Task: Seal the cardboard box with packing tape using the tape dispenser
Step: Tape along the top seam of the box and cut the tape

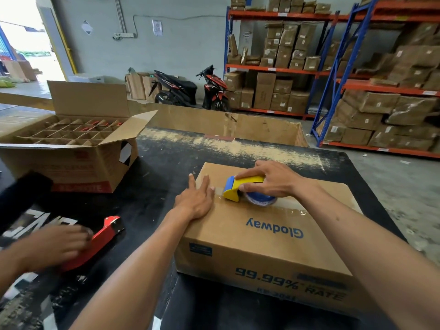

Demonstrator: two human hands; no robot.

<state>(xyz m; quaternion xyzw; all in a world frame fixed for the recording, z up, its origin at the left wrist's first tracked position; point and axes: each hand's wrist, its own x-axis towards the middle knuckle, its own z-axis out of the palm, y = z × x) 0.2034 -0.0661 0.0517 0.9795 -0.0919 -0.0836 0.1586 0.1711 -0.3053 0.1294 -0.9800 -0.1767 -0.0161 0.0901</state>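
A closed cardboard box (262, 239) printed "Glodway" lies on the black table (166, 167). My right hand (273, 178) grips a yellow and blue tape dispenser (240, 188) with a blue tape roll, pressed onto the box's top seam near its far left end. A strip of clear tape (292, 209) runs along the seam to the right of the dispenser. My left hand (197, 198) lies flat, fingers spread, on the box's top left edge, just left of the dispenser.
Another person's hand (47, 246) at the left holds a red tape dispenser (100, 239) on the table. An open box with cardboard dividers (71, 148) stands at the back left. Shelves of cartons (357, 79) and a parked scooter (190, 91) stand behind.
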